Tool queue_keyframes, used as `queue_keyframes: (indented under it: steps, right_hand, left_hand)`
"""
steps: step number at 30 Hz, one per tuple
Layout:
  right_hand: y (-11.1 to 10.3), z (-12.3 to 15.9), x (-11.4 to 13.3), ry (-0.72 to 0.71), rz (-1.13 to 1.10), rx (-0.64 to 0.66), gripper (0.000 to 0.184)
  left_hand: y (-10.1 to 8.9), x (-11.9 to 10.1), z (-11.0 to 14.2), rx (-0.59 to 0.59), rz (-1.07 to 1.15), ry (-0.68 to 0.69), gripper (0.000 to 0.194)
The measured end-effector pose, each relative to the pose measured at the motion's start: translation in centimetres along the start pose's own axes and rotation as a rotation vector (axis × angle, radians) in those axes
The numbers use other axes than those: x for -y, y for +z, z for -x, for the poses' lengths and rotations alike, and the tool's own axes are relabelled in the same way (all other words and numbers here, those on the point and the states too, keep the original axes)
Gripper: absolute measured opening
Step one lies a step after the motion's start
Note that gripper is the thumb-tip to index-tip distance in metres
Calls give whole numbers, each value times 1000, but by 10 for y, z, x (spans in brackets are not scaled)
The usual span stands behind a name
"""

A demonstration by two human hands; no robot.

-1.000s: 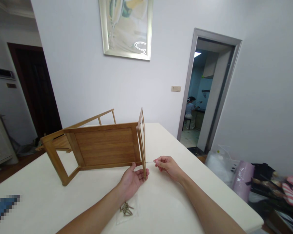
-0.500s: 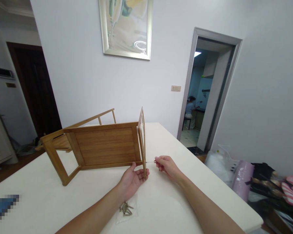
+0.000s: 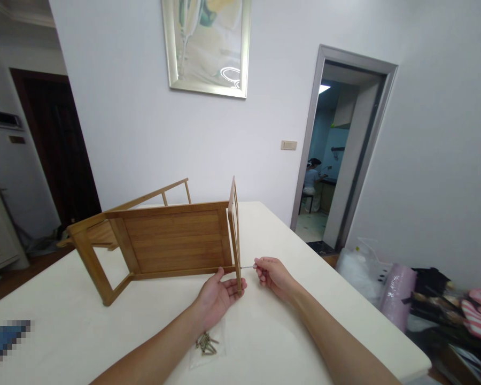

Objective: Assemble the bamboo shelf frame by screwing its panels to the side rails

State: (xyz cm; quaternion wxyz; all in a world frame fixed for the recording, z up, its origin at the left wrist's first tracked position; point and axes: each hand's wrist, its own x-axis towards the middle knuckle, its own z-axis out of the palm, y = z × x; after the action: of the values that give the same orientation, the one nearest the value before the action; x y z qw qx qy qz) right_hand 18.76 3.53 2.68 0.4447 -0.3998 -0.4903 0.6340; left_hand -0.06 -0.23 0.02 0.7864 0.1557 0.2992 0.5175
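Hands unmoved, left hand [image 3: 220,294] cupping rack [image 3: 172,243], right hand [image 3: 273,274] pinching thin tool [image 3: 247,267].

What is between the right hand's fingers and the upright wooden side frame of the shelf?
In the head view, a thin metal tool bridges the gap from the right hand to the wooden side frame.

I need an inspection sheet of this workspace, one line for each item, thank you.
Surface: white table, mostly bare.
Job's things: wooden shelf frame lying on its side; thin metal tool at its end panel.
Clutter: bag of screws near the left forearm.
Grippers: left hand grips the end panel's foot; right hand pinches the tool.
Cables: nothing seen.
Surroundings: framed picture, open doorway with a person beyond, bags on the right.
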Motion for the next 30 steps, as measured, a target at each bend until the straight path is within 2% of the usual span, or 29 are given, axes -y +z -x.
queue_keyframes:
  steps: [4,16,23,30]
  right_hand:
    - [-2,-1,-1,-29,-50,11,16]
    - [-8,2,3,-73,-61,42,23]
    - [-14,3,6,-95,7,71,34]
    - [-22,-3,0,-148,144,28,43]
  left_hand:
    - [-1,0,-2,3,8,-4,34]
    - [3,0,1,-2,10,-5,33]
    - [2,0,0,-6,7,2,34]
    - [4,0,2,-14,5,-3,36]
